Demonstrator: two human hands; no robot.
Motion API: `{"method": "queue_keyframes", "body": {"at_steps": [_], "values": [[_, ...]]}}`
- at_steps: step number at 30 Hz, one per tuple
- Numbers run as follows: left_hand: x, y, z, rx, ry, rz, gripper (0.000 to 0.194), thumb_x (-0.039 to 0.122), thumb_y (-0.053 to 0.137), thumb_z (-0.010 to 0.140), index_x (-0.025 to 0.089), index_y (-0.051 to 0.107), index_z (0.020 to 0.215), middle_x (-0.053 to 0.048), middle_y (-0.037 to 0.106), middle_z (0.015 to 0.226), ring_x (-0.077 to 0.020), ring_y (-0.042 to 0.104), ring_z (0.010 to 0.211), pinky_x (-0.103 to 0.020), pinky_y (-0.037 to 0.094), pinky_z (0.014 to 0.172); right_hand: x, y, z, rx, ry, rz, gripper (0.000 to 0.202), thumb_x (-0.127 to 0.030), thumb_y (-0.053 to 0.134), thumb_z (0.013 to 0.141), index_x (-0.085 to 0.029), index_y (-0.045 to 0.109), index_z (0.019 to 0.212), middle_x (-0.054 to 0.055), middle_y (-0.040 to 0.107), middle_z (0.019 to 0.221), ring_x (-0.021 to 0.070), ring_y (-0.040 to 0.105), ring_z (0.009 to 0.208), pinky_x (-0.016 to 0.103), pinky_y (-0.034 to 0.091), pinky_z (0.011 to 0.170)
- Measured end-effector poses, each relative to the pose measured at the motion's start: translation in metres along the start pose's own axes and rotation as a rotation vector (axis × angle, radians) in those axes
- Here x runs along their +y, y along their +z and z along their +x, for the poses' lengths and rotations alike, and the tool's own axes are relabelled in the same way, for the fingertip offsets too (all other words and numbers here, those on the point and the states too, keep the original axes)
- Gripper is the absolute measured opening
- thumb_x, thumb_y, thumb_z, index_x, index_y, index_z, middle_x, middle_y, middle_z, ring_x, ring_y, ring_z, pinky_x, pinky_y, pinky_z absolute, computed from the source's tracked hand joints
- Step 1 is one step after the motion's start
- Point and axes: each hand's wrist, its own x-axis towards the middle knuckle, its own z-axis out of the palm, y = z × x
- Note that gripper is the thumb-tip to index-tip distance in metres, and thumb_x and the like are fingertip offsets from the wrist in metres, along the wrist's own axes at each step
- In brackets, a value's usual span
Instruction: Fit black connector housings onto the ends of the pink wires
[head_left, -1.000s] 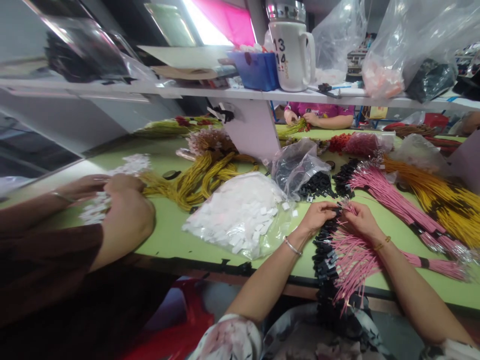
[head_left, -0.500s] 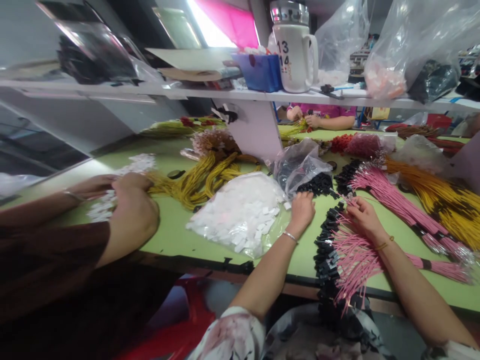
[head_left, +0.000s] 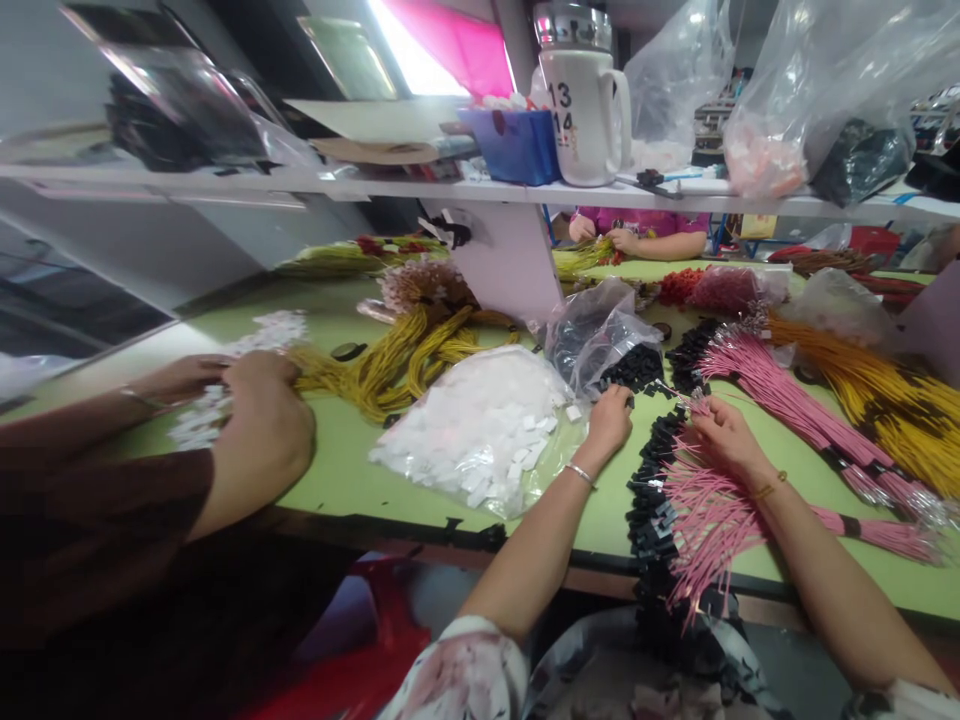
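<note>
My left hand is at the near edge of a heap of small black plastic connectors. Its fingers are curled together, and a small black piece shows at their tips. My right hand pinches a pink wire whose bare metal end points towards my left hand. Below it, many pink wires with black connectors on their ends lie in a fanned row that hangs over the table edge. A bundle of pink wires lies beyond my right hand.
A clear bag of white connectors lies left of my left hand. At far left a co-worker's hands handle yellow wires. Orange-yellow wires lie at right. Overhead, a shelf holds a mug and a blue box.
My left hand has drawn slightly away from the black heap, its fingers now closed together. The wire tip in my right hand now points out towards the left hand.
</note>
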Motion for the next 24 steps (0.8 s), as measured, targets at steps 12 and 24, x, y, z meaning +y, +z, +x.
{"method": "queue_keyframes", "body": {"at_steps": [12, 24], "values": [[0.022, -0.008, -0.008, -0.242, -0.217, -1.138, 0.026, 0.022, 0.057, 0.091, 0.015, 0.066, 0.114, -0.006, 0.069, 0.08, -0.0133, 0.065, 0.071, -0.024, 0.048, 0.068, 0.0, 0.002, 0.0, -0.019, -0.022, -0.004, 0.033, -0.045, 0.072, 0.076, -0.021, 0.05, 0.074, -0.007, 0.043, 0.057, 0.0081, 0.032, 0.049, 0.023, 0.023, 0.047], [0.042, -0.015, -0.018, -0.41, -0.207, -1.567, 0.029, 0.024, 0.085, 0.067, 0.011, 0.076, 0.091, -0.007, 0.072, 0.088, -0.0123, 0.065, 0.082, -0.025, 0.047, 0.082, -0.005, 0.006, -0.001, -0.02, -0.013, 0.069, 0.036, -0.046, 0.076, 0.07, -0.018, 0.055, 0.071, -0.006, 0.043, 0.056, 0.0079, 0.031, 0.05, 0.023, 0.021, 0.047]]}}
